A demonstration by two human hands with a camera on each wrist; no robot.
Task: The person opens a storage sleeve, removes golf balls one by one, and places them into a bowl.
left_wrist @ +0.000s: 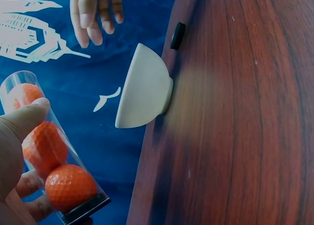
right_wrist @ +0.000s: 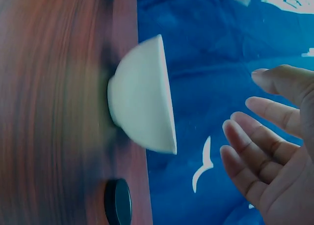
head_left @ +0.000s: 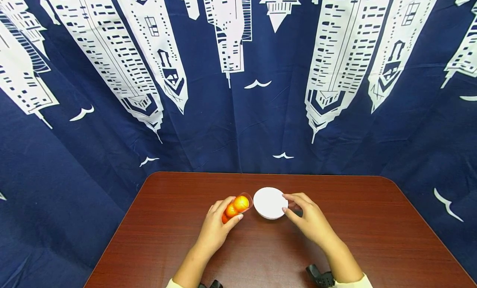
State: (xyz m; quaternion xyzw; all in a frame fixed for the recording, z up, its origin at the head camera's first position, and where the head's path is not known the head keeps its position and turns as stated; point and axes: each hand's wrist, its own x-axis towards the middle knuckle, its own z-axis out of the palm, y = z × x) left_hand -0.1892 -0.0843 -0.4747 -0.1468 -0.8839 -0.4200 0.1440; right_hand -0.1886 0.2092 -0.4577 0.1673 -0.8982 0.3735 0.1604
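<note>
Bowl (head_left: 269, 203) sits between right hand (head_left: 307, 217) at its 3 o'clock, left hand (head_left: 217, 222) at 9

Right's loose, holding nothing, maybe just guarding the rim. Left's wrapped round the tube (left_wrist: 55, 149), clear end tipped up toward the bowl, which probably stops the balls (left_wrist: 71, 188) sliding out. Cap (right_wrist: 117, 201) lies at 3 too, probably kept clear of the tube.

A reddish-brown, wood-grained table (head_left: 372, 222) with rounded far corners carries 1 white bowl (head_left: 269, 202) toward its far side and 1 black disc (right_wrist: 118, 202) to the bowl's right.
</note>
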